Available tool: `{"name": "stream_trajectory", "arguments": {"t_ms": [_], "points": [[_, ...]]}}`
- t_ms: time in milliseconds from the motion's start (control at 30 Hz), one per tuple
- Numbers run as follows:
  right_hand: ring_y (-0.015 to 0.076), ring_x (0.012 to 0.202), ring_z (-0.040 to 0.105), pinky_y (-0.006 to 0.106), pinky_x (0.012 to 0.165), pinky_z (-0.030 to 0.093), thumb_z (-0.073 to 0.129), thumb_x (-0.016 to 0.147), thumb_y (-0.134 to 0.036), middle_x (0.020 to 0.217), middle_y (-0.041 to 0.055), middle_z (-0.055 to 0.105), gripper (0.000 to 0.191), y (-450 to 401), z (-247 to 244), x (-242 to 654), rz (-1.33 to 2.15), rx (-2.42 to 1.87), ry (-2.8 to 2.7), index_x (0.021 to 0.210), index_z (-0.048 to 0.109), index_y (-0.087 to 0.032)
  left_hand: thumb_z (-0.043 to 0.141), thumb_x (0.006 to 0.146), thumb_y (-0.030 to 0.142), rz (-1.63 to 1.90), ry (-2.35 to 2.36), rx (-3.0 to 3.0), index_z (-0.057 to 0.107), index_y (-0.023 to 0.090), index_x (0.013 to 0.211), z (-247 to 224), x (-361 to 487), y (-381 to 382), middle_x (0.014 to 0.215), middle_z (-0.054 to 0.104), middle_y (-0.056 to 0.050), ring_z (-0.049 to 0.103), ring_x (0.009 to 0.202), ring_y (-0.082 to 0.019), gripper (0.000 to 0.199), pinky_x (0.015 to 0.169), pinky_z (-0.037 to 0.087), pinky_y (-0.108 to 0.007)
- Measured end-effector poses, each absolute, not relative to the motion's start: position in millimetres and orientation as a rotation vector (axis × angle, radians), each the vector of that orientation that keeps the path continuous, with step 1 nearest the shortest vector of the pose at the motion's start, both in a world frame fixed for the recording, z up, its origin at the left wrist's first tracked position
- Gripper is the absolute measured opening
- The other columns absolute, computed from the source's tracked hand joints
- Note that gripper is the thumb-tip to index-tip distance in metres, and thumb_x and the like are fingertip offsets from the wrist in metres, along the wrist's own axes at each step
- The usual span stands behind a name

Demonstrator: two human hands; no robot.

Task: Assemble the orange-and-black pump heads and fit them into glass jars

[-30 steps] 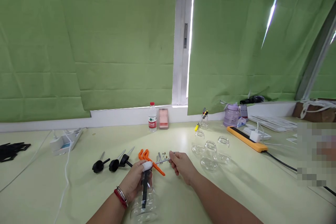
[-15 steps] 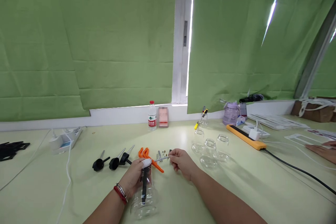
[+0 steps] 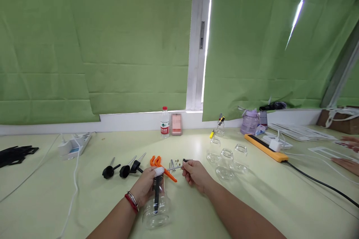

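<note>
My left hand, its thumb wrapped in white, is closed around the neck of a clear glass jar with a black fitting and a long black strip. My right hand pinches a thin screwdriver, whose metal shaft points left toward the jar's top. What the shaft's tip touches is hidden near my left thumb. Just beyond the jar are orange curved levers. Metal pins and tiny metal pieces lie behind the screwdriver.
Black caps with metal rods lie to the left. Glass jars stand to the right, near an orange power strip with a cable. A water bottle stands at the back. Another person's hand rests at far right.
The view has shifted slightly, moving the scene a little to the right. Both hands keep their holds. More of the screwdriver's black end shows above my right fingers.
</note>
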State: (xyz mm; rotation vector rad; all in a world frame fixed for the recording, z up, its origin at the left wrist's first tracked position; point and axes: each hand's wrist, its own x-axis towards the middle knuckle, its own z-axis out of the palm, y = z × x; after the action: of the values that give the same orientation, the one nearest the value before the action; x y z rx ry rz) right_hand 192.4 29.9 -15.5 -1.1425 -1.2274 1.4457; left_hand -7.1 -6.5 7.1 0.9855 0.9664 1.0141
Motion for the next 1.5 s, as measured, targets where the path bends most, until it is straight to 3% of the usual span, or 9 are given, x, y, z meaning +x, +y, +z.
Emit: {"name": "stream_trajectory", "arguments": {"t_ms": [167,500,667,767,967,1100,1233,1367,1500], "points": [[0.0073,0.048,0.048,0.021,0.043,0.039,0.067,0.064,-0.032,0.061,-0.0031,0.056,0.024,32,-18,191,1.351,-0.996,-1.238,0.076,0.056,-0.015,0.063,0.071,0.038,1.014,0.964,0.971,0.049,0.020,0.062,10,-7,-8,0.050,0.051,0.002,0.048,0.039,-0.011,0.024,0.040,0.038,-0.023],[0.0077,0.047,0.043,0.022,0.045,0.036,0.063,0.067,-0.034,0.056,-0.0037,0.052,0.020,30,-15,187,1.306,-1.002,-1.236,0.070,0.054,-0.016,0.061,0.071,0.037,1.016,0.965,0.969,0.049,0.020,0.064,8,-7,-6,0.049,0.050,0.003,0.047,0.038,-0.011,0.022,0.039,0.038,-0.024],[0.0084,0.052,0.045,0.022,0.051,0.038,0.060,0.066,-0.024,0.059,-0.0047,0.050,0.012,37,-21,189,1.161,-0.998,-1.274,0.073,0.055,-0.017,0.063,0.069,0.036,1.012,1.005,0.962,0.049,0.020,0.065,13,-6,-9,0.049,0.051,0.002,0.047,0.038,-0.011,0.022,0.038,0.038,-0.023],[0.0103,0.056,0.048,0.023,0.054,0.039,0.054,0.072,-0.023,0.064,-0.0028,0.053,0.009,40,-23,192,0.951,-1.086,-1.378,0.080,0.055,-0.018,0.064,0.068,0.034,1.054,1.009,0.912,0.049,0.019,0.066,15,-7,-9,0.049,0.051,0.003,0.047,0.037,-0.010,0.021,0.038,0.038,-0.023],[0.0161,0.076,0.057,0.025,0.066,0.037,0.050,0.077,-0.010,0.083,0.0052,0.065,0.015,34,-21,185,0.202,-1.438,-2.174,0.072,0.062,-0.017,0.065,0.067,0.033,1.211,0.973,0.889,0.050,0.018,0.069,14,-12,-4,0.049,0.053,0.003,0.050,0.038,-0.011,0.022,0.039,0.038,-0.022],[0.0192,0.080,0.058,0.027,0.065,0.036,0.049,0.076,-0.004,0.082,0.0083,0.065,0.020,33,-20,175,0.021,-1.503,-2.387,0.069,0.064,-0.015,0.065,0.067,0.035,1.241,0.967,0.909,0.049,0.019,0.067,14,-12,-3,0.046,0.052,0.003,0.050,0.038,-0.012,0.023,0.037,0.037,-0.022],[0.0204,0.090,0.056,0.027,0.069,0.036,0.047,0.080,-0.005,0.090,0.0086,0.064,0.022,32,-17,173,-0.050,-1.525,-2.395,0.078,0.065,-0.016,0.066,0.066,0.035,1.246,0.956,0.906,0.049,0.018,0.067,14,-11,-4,0.047,0.054,0.003,0.050,0.038,-0.012,0.024,0.038,0.037,-0.022],[0.0188,0.087,0.056,0.026,0.067,0.037,0.048,0.080,-0.009,0.096,0.0061,0.062,0.020,28,-11,177,-0.053,-1.549,-2.258,0.086,0.064,-0.020,0.067,0.067,0.036,1.285,0.960,0.901,0.050,0.017,0.069,15,-13,-2,0.048,0.054,0.003,0.051,0.040,-0.011,0.025,0.040,0.039,-0.022],[0.0170,0.080,0.057,0.026,0.068,0.039,0.049,0.085,-0.029,0.091,0.0051,0.062,0.016,15,-2,184,0.263,-1.403,-2.004,0.084,0.063,-0.020,0.072,0.066,0.033,1.455,0.922,0.878,0.055,0.015,0.080,16,-16,2,0.058,0.060,0.003,0.057,0.050,-0.011,0.028,0.050,0.046,-0.023]]}}
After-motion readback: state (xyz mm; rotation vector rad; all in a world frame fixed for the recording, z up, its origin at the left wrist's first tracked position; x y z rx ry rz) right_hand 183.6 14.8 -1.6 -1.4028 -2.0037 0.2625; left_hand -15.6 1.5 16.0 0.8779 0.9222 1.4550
